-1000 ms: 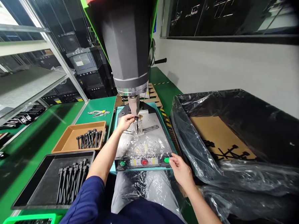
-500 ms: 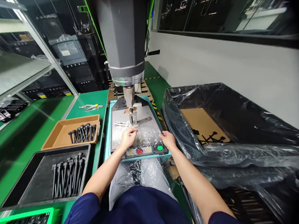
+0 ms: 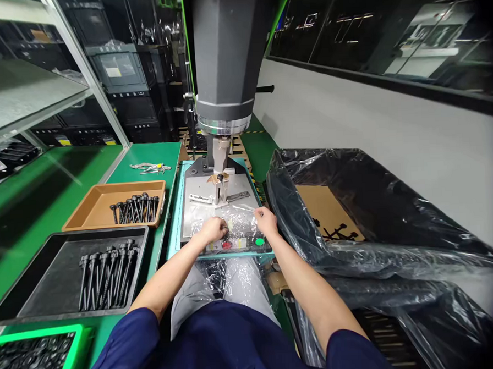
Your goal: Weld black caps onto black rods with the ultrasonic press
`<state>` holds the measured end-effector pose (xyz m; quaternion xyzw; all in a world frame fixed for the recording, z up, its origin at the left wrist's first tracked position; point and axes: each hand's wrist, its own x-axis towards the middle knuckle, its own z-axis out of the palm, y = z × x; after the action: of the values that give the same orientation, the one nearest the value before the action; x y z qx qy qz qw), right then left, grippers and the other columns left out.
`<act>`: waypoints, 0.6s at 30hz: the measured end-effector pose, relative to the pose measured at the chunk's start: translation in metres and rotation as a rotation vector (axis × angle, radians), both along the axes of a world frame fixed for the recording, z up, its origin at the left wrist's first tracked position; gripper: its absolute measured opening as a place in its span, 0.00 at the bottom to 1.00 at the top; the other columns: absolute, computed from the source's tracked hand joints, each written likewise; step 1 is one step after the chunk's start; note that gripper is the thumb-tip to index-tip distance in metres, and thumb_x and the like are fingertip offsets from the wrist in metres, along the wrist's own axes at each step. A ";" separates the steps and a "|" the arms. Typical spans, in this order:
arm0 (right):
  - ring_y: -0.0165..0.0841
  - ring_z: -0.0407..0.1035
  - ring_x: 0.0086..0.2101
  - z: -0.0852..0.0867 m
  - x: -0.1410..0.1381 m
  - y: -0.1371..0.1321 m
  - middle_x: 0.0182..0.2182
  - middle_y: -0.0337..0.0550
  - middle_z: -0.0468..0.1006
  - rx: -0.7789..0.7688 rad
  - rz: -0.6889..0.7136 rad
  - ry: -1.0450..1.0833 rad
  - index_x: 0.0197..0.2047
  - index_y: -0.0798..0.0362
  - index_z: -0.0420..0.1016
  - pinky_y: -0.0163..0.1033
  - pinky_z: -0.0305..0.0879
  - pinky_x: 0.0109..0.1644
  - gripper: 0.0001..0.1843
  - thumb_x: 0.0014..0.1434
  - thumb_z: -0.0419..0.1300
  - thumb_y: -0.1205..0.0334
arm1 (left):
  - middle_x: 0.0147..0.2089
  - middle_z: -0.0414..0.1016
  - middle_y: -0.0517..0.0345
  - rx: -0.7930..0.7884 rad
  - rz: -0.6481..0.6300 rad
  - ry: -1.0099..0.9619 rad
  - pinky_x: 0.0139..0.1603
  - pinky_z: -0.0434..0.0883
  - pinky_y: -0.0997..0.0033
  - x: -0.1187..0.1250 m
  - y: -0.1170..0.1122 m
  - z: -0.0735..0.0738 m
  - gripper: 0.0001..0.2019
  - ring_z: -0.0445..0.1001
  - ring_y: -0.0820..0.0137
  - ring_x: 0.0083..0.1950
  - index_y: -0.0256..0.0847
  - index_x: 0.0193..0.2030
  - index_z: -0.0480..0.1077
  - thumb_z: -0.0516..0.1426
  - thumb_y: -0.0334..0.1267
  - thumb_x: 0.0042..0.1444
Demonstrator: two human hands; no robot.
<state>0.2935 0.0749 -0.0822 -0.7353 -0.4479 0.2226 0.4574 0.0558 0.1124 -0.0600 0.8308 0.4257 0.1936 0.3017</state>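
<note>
Crinkled clear plastic film point(image 3: 243, 222) stretches over the front of the press's metal plate point(image 3: 197, 185) and hangs down onto my lap. My left hand point(image 3: 213, 229) is closed on the film, fingers curled, just above the red button point(image 3: 226, 245). At the plate's right edge my right hand point(image 3: 266, 221) pinches the film between thumb and fingers, above the green button point(image 3: 260, 242). Beyond both hands a metal fixture point(image 3: 220, 192) stands upright under the press head point(image 3: 226, 105), with a small dark part point(image 3: 220, 177) at its top. Fingertip details are partly hidden.
To the left are a brown tray point(image 3: 91, 206) and a black tray point(image 3: 49, 280) with long black bolt-like parts, and a green bin point(image 3: 76, 356) of small black pieces. Pliers point(image 3: 146, 167) lie behind. A box lined with black plastic point(image 3: 303, 242) stands right.
My left hand has come back from the fixture toward the buttons. My right hand has moved up along the plate's right edge, and the film is spread between them. The view has shifted slightly.
</note>
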 end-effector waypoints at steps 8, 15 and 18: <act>0.37 0.77 0.30 0.057 -0.037 0.017 0.30 0.44 0.80 0.052 0.388 0.311 0.36 0.51 0.69 0.40 0.72 0.35 0.13 0.53 0.62 0.51 | 0.62 0.70 0.41 0.312 -0.005 -0.391 0.66 0.62 0.53 -0.003 0.021 0.060 0.33 0.66 0.51 0.64 0.40 0.61 0.69 0.68 0.42 0.47; 0.34 0.75 0.25 0.104 -0.055 0.031 0.26 0.39 0.79 0.083 0.542 0.429 0.42 0.53 0.70 0.35 0.68 0.28 0.21 0.49 0.69 0.52 | 0.29 0.79 0.55 0.043 -0.071 -0.432 0.37 0.71 0.69 -0.005 0.047 0.094 0.13 0.76 0.66 0.32 0.39 0.34 0.77 0.59 0.47 0.56; 0.36 0.77 0.28 0.101 -0.050 0.028 0.30 0.41 0.81 -0.053 0.611 0.478 0.47 0.53 0.69 0.35 0.69 0.29 0.29 0.46 0.73 0.53 | 0.24 0.76 0.56 -0.021 0.117 -0.488 0.30 0.67 0.72 -0.014 0.062 0.100 0.15 0.73 0.69 0.26 0.38 0.25 0.72 0.56 0.45 0.58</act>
<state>0.2438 0.1027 0.0189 -0.5070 -0.5210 0.5253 0.4423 0.0422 0.1743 0.0401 0.7304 0.3896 0.4011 0.3923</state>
